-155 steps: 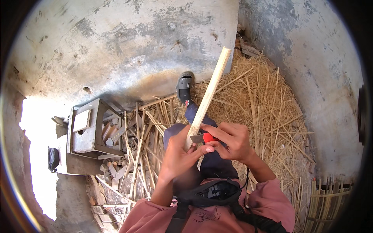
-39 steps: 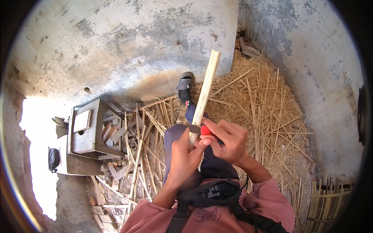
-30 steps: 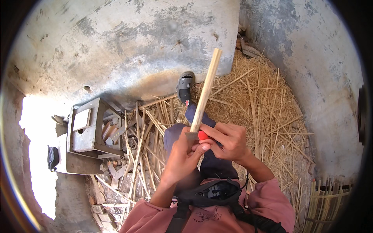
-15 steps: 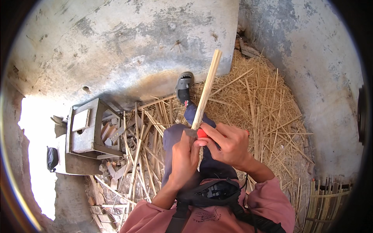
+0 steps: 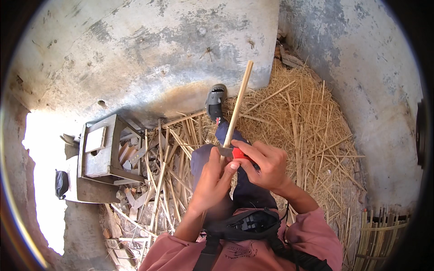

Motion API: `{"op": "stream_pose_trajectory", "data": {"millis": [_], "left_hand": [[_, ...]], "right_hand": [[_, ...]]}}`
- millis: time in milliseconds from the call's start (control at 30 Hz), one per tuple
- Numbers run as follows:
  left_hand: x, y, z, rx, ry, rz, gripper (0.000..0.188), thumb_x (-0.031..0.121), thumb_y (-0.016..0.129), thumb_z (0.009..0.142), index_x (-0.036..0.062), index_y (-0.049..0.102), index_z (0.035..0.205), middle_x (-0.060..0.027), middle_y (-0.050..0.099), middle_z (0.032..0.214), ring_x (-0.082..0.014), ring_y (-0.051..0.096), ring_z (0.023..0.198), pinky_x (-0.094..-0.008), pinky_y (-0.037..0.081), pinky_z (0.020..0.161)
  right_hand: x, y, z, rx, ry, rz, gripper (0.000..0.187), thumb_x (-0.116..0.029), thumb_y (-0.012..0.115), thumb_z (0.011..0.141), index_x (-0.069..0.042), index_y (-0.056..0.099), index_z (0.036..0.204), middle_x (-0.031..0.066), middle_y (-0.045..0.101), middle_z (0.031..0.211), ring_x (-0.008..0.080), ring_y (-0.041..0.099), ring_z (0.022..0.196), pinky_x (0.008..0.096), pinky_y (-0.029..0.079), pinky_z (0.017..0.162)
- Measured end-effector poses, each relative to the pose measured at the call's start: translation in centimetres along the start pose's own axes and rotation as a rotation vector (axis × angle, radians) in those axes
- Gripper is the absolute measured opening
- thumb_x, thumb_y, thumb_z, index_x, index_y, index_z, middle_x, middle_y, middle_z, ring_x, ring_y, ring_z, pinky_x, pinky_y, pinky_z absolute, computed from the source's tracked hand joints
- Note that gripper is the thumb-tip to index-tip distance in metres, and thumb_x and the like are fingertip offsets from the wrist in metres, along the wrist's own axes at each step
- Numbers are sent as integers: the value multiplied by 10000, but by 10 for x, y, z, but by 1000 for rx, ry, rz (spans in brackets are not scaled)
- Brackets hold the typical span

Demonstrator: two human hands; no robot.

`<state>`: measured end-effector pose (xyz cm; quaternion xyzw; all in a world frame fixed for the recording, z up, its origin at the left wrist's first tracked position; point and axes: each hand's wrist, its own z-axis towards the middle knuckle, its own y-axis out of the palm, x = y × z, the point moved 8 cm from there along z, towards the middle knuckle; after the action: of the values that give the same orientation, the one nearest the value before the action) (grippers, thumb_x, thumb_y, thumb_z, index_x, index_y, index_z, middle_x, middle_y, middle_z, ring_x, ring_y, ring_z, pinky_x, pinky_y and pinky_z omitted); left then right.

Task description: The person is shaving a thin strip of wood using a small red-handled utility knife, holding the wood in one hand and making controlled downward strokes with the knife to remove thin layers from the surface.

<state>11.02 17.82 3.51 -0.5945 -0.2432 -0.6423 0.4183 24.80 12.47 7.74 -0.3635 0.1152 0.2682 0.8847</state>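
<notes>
A long pale strip of split wood or bamboo (image 5: 238, 106) slants up and away from between my hands. My left hand (image 5: 212, 177) is closed around its near end, thumb pointing up the strip. A short grey blade (image 5: 224, 152) lies across the strip just above my left fingers. Its red handle (image 5: 239, 154) is pinched in my right hand (image 5: 266, 167), and the two together look like a small knife. My right fingertips hide part of the handle, and my left hand covers much of the strip's lower end.
Straw and thin shavings (image 5: 298, 117) heap on the floor ahead and right. Long strips (image 5: 158, 180) lie to the left beside a wooden stool on its side (image 5: 101, 147). A slatted bundle (image 5: 382, 235) stands lower right. My shoe (image 5: 216, 101) is near the wall (image 5: 158, 54).
The strip has turned in my left hand and shows a narrower side. The grey blade now lies plainly across it, and my left hand has shifted slightly toward me.
</notes>
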Motion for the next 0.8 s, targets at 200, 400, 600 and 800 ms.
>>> {"op": "stream_pose_trajectory", "data": {"millis": [200, 400, 600, 800], "left_hand": [[5, -2, 3, -102, -45, 31, 262, 156, 623, 1092, -68, 540, 1199, -101, 647, 822, -177, 571, 668, -331, 473, 619], [-8, 1, -2, 93, 100, 36, 180, 99, 630, 1073, -38, 573, 1176, -139, 662, 850, -221, 572, 680, -339, 475, 633], [0, 2, -3, 188, 111, 157, 143, 81, 617, 1069, -28, 585, 1156, -195, 643, 796, -287, 546, 602, -358, 457, 579], [-7, 1, 2, 217, 29, 237, 158, 122, 605, 1084, -28, 599, 1132, -190, 595, 704, -299, 514, 545, -371, 436, 544]], "right_hand": [[3, 2, 0, -98, -99, 23, 398, -251, 794, 878, -124, 760, 1254, 9, 520, 687, 199, 580, 558, 363, 453, 508], [2, 3, 3, -110, -96, -12, 372, -267, 794, 892, -125, 760, 1234, 15, 512, 684, 194, 583, 560, 369, 450, 504], [-2, 4, 0, -90, -60, -84, 368, -328, 772, 947, -112, 753, 1244, 21, 523, 684, 197, 580, 546, 366, 448, 494], [-2, 5, 1, -35, 19, -125, 385, -320, 768, 949, -112, 748, 1272, 26, 534, 690, 202, 585, 549, 371, 458, 501]]}}
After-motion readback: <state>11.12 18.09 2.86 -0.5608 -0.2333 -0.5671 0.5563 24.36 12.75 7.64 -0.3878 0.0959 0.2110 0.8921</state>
